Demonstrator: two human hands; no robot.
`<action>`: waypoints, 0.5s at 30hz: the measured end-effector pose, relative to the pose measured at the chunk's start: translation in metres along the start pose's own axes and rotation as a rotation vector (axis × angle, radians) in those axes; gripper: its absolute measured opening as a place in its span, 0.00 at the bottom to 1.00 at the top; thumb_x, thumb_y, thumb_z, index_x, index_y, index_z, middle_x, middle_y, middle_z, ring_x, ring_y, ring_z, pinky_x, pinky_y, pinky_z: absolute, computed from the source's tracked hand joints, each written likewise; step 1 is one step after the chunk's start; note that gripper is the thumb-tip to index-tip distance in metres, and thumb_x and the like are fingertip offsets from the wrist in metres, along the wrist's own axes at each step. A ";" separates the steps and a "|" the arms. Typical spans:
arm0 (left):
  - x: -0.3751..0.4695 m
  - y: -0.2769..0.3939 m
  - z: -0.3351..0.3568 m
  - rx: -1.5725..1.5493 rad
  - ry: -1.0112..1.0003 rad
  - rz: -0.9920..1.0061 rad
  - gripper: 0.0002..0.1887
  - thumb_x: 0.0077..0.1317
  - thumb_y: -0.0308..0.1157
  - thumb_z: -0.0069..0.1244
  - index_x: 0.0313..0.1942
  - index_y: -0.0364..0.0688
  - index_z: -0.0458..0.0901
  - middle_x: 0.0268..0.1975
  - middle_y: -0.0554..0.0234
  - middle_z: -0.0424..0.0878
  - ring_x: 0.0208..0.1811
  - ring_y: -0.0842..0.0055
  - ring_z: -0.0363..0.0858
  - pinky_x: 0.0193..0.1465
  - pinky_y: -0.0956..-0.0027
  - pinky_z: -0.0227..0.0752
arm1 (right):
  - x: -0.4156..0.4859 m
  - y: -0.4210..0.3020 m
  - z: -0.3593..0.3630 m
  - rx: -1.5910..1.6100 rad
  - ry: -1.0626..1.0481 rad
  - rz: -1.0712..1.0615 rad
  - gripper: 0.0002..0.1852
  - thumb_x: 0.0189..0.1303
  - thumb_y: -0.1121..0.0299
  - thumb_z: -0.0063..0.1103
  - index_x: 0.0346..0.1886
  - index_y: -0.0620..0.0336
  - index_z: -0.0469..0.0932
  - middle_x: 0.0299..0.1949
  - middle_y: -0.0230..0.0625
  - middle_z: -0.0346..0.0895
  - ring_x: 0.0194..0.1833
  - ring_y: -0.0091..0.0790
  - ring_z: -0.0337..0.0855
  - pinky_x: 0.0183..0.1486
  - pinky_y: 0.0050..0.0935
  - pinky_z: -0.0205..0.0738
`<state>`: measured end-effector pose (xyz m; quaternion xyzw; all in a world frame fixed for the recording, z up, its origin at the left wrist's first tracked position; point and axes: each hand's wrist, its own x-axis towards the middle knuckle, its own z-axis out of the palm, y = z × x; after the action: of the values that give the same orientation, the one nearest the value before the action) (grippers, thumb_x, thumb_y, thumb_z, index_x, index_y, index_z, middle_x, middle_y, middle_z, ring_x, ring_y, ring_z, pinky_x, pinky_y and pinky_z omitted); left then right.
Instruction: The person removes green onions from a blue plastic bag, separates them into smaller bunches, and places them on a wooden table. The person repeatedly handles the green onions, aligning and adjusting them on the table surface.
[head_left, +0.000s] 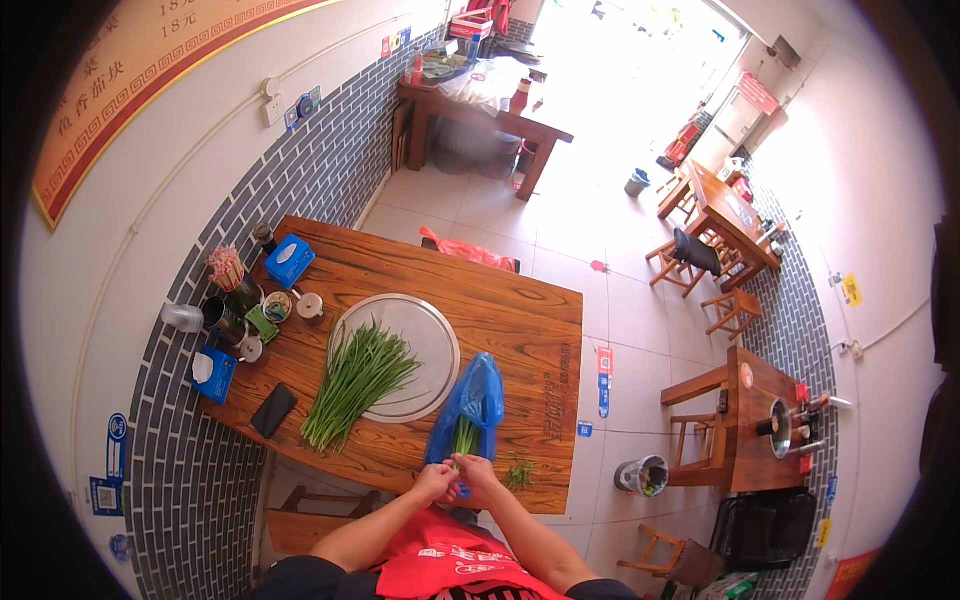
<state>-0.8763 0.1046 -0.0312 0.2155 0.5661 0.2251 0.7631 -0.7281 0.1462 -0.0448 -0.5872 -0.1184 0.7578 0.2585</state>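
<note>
In front of me a blue plastic bag (480, 382) lies on the wooden table (517, 315), with a bunch of green garlic chives (466, 436) inside it. The stalk ends stick out of the bag towards me. My right hand (476, 471) grips these ends. My left hand (437, 482) meets it there, fingers curled in and pinching at the stalk ends; its fingertips are partly hidden. To the left, a larger pile of chives (360, 382) lies across a round metal tray (431, 330) and over its edge. Small green trimmings (520, 472) lie right of my hands.
Left of the tray lie a black phone (274, 410), blue tissue boxes (289, 260), lidded pots (309, 305) and a straw holder (227, 270) by the brick-patterned wall. A lined bin (642, 477) stands on the floor to the right, near another table (757, 442).
</note>
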 end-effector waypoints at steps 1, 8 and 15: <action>0.000 0.000 0.000 0.013 0.002 0.039 0.13 0.78 0.38 0.50 0.36 0.39 0.80 0.28 0.60 0.86 0.21 0.76 0.82 0.23 0.71 0.79 | 0.000 0.000 0.000 0.004 -0.031 -0.012 0.09 0.75 0.66 0.61 0.47 0.63 0.80 0.43 0.43 0.89 0.31 0.33 0.86 0.32 0.31 0.83; -0.002 0.002 -0.001 0.027 0.022 0.055 0.14 0.77 0.38 0.52 0.35 0.39 0.82 0.28 0.61 0.86 0.21 0.78 0.82 0.23 0.72 0.79 | 0.005 0.003 -0.005 0.033 -0.062 -0.017 0.08 0.74 0.66 0.62 0.46 0.62 0.79 0.42 0.42 0.88 0.32 0.34 0.87 0.33 0.31 0.83; -0.007 0.003 0.000 0.015 0.033 0.022 0.15 0.77 0.41 0.52 0.36 0.39 0.83 0.28 0.61 0.86 0.21 0.78 0.81 0.23 0.73 0.78 | 0.006 0.001 -0.010 0.009 -0.115 0.018 0.08 0.74 0.67 0.62 0.46 0.62 0.79 0.42 0.41 0.88 0.35 0.34 0.87 0.37 0.32 0.84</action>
<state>-0.8782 0.1032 -0.0244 0.2237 0.5781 0.2328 0.7494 -0.7204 0.1475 -0.0535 -0.5427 -0.1245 0.7930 0.2472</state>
